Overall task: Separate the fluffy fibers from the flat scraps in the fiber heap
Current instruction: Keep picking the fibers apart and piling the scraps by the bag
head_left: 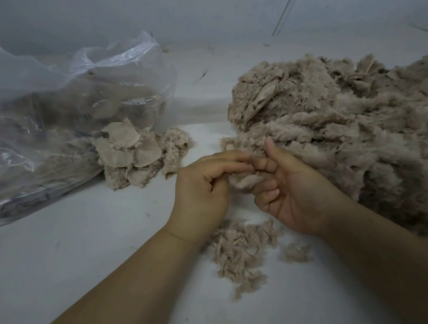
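A large beige fiber heap (352, 127) fills the right side of the pale floor, with a few flat scraps showing near its top. In front of it, my left hand (204, 198) and my right hand (290, 192) meet and both pinch one small fiber tuft (242, 181) between their fingertips. A small pile of fluffy fibers (240, 253) lies on the floor just under my wrists. A pile of flat scraps (129, 151) mixed with some fluff sits to the left, by the bag's mouth.
A big clear plastic bag (38, 117) holding more beige material lies at the left, its mouth facing the scrap pile. A grey wall (214, 4) rises behind. Bare pale floor (71, 262) stretches at the lower left.
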The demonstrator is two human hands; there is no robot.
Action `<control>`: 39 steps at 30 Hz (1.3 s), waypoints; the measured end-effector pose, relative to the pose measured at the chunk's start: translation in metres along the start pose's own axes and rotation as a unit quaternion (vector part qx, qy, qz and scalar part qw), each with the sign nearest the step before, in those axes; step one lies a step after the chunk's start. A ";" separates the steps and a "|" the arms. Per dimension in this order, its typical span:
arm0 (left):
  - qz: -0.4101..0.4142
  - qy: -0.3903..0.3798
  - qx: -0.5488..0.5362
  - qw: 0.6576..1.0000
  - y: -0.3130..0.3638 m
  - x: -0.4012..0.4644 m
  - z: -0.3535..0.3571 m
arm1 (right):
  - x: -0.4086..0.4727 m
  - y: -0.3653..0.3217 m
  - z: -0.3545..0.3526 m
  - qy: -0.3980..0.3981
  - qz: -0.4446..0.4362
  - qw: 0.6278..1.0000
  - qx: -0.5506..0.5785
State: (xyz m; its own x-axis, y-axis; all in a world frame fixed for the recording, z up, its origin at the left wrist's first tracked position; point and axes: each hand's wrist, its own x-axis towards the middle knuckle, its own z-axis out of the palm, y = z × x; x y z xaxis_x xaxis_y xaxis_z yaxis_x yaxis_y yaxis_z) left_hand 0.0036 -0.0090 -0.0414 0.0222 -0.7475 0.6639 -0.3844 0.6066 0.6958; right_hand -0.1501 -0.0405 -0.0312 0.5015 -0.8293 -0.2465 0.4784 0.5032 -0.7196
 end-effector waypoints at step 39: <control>-0.313 -0.215 -0.182 0.907 -0.001 0.014 -0.023 | 0.001 0.005 0.001 0.045 -0.079 0.996 0.006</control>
State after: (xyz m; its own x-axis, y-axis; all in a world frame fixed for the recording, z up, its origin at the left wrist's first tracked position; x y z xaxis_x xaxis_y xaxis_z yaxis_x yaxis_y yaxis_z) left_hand 0.0251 -0.0136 -0.0264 -0.2612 -0.9653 -0.0055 -0.0880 0.0181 0.9960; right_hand -0.1469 -0.0386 -0.0343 0.3521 -0.9168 -0.1884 0.5555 0.3667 -0.7463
